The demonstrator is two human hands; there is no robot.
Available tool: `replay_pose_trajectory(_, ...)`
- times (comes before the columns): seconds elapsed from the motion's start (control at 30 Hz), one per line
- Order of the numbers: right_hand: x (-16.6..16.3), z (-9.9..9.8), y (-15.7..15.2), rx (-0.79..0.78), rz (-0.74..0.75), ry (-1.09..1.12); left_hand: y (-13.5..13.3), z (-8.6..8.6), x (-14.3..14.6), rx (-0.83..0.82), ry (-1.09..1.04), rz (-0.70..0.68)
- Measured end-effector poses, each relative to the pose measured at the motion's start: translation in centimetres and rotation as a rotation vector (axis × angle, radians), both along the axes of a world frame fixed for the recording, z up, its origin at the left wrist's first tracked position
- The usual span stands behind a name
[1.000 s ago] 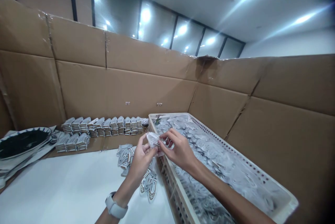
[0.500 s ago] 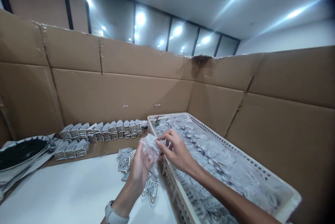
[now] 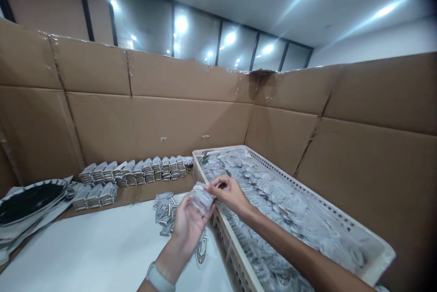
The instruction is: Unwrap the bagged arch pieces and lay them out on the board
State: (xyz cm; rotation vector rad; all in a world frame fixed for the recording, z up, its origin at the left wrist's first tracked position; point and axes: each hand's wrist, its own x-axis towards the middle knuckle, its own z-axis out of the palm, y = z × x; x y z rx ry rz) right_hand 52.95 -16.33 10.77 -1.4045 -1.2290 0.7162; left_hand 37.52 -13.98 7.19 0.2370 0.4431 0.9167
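Note:
A small clear plastic bag (image 3: 200,197) is between my two hands, above the table beside the crate's left wall. My left hand (image 3: 189,228) is turned palm up, its fingers curled around the lower part of the bag. With thumb and forefinger, my right hand (image 3: 232,194) pinches the bag's upper right edge. What lies inside the bag is too blurred to make out. Below and behind my left wrist are loose flat arch-shaped pieces (image 3: 164,210), white with brown edging, and another such piece (image 3: 201,251) lies nearer to me.
A white plastic crate (image 3: 235,255) full of bagged pieces (image 3: 273,201) fills the right side. Stacked arch-shaped pieces (image 3: 146,169) line the back on cardboard. A plate with dark contents (image 3: 30,201) sits at left. Cardboard walls (image 3: 164,73) enclose the white table (image 3: 85,246).
Both hands and the bag have shifted slightly right and down. My left palm has turned more upward, and the bag looks more bunched between the hands.

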Motion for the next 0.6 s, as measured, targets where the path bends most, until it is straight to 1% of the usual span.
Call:
replay_pose_trajectory(0.17,-0.1,0.4,0.0,0.079,0.009,-0.121,0.2,-0.5,-0.1,-0.077,-0.037,-0.045)
replay_pose_trajectory(0.33,-0.3,-0.1,0.4,0.097,0.013,-0.139,0.4,-0.9,-0.4,-0.061,-0.108,-0.078)
replay_pose_trajectory(0.43,-0.3,-0.1,0.6,0.137,0.008,-0.173,0.4,-1.2,-0.3,-0.056,-0.089,-0.083)
replay_pose_trajectory(0.53,0.0,0.6,0.9,0.174,-0.005,-0.186,0.7,-1.8,-0.1,0.001,-0.004,-0.096)
replay_pose_trajectory(0.6,0.5,1.5,1.0,0.187,-0.026,-0.179,1.1,-2.4,0.0,0.101,0.093,-0.116)
